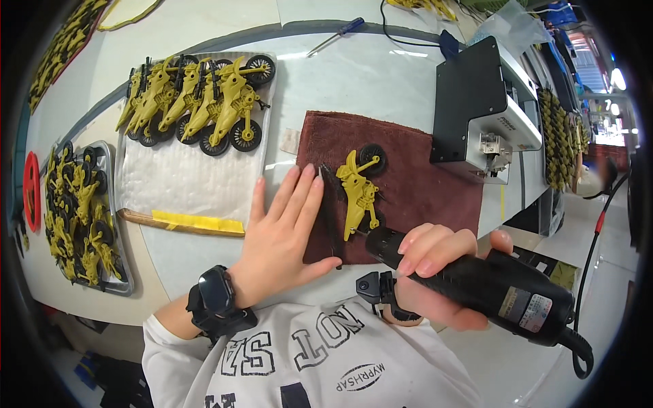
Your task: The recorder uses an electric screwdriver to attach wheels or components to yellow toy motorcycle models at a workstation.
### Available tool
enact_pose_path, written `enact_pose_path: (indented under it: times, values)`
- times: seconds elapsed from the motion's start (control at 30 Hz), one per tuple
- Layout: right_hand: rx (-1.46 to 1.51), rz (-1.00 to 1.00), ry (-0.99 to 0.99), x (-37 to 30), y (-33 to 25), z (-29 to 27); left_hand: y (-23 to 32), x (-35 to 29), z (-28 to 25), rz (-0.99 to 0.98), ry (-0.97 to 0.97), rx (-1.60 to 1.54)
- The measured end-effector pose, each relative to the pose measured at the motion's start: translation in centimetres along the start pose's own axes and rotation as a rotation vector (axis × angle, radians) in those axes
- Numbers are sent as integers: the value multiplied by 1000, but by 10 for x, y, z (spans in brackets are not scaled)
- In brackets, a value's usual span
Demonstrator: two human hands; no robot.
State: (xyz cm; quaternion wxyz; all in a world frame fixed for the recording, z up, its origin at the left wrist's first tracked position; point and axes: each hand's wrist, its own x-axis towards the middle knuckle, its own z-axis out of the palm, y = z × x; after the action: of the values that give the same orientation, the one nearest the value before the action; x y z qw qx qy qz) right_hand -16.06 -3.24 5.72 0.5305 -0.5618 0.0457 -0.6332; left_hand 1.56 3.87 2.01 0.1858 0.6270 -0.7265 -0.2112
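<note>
A yellow toy motorbike with black wheels lies on a dark red cloth. My left hand rests flat on the cloth's left edge, fingers spread, just left of the motorbike and beside a black part. My right hand grips a black electric screwdriver, its tip pointing at the motorbike's lower end. A black watch sits on my left wrist.
A white padded tray at the left holds a row of several finished yellow motorbikes. A metal tray at the far left is heaped with yellow parts. A black and white machine stands right of the cloth. A hand screwdriver lies behind.
</note>
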Motion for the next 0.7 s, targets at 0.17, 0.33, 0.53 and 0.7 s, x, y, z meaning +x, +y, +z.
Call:
enact_pose_path:
  times: [0.17, 0.33, 0.53, 0.7]
  values:
    - [-10, -6, 2, 0, 0, -1, 0, -4, -5, -33, -7, -20]
    - [-7, -5, 13, 1, -1, 0, 1, -1, -5, 32, -86, 85]
    - [-3, 0, 24, 3, -4, 1, 3, 4, 4, 56, -35, 75]
    - [2, 3, 41, 4, -3, 3, 6, 7, 7, 63, 25, 11]
